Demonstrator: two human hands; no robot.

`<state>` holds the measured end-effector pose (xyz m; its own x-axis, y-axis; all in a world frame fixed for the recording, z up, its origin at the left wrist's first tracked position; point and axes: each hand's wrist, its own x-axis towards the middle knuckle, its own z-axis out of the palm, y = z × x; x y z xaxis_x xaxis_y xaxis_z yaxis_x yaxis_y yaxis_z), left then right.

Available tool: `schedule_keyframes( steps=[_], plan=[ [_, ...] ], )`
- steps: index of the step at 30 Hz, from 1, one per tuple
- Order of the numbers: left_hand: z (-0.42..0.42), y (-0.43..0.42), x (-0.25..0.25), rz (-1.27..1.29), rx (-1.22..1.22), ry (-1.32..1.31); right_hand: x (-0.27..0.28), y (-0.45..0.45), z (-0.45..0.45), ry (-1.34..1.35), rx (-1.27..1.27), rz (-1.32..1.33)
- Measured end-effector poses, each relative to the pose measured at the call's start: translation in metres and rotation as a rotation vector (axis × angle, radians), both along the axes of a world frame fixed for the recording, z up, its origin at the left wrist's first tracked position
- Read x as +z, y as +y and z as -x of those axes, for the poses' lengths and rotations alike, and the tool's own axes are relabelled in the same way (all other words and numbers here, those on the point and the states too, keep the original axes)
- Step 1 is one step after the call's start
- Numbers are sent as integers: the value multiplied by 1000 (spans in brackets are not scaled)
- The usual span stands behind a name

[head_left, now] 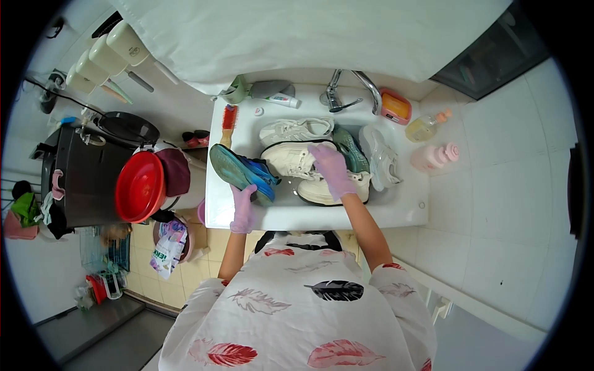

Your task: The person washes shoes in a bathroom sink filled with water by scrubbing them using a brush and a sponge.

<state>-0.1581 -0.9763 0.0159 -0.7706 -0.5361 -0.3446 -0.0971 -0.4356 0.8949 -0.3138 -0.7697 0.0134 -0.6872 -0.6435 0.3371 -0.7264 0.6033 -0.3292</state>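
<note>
A purple rubber glove covers each hand. With my left hand [243,208] I grip a blue sneaker [244,172] by its edge, tilted so its greenish sole shows, at the sink's left side. My right hand [333,170] is on a white shoe [288,158] in the basin, fingers closed at its upper. Another white shoe [318,190] lies nearer to me, partly under my right wrist. Beyond are a light grey-white sneaker [296,130], a green shoe [351,150] and a white sneaker [379,159]. All sit in the white sink [405,213].
A red-bristled brush [229,120] lies on the sink's left rim. Behind stand a tube [284,99] and the faucet [334,98]. A soap dish [396,106], a yellow-liquid bottle [427,127] and a pink bottle [435,156] are at right. A red basin [140,187] is at left.
</note>
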Motion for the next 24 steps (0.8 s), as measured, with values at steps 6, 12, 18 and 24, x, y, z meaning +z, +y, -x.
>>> schedule_keyframes(
  steps=[6, 12, 18, 24],
  plan=[
    [-11, -2, 3, -34, 12, -34, -37, -7, 15, 51, 2, -119],
    [-13, 3, -8, -100, 42, -10, -46, 3, 5, 96, 45, -392],
    [-9, 7, -22, -133, 6, -47, -73, 12, 15, -55, 111, -417],
    [2, 19, -11, -82, -31, -89, -132, -14, 14, 175, -114, -676]
  ],
)
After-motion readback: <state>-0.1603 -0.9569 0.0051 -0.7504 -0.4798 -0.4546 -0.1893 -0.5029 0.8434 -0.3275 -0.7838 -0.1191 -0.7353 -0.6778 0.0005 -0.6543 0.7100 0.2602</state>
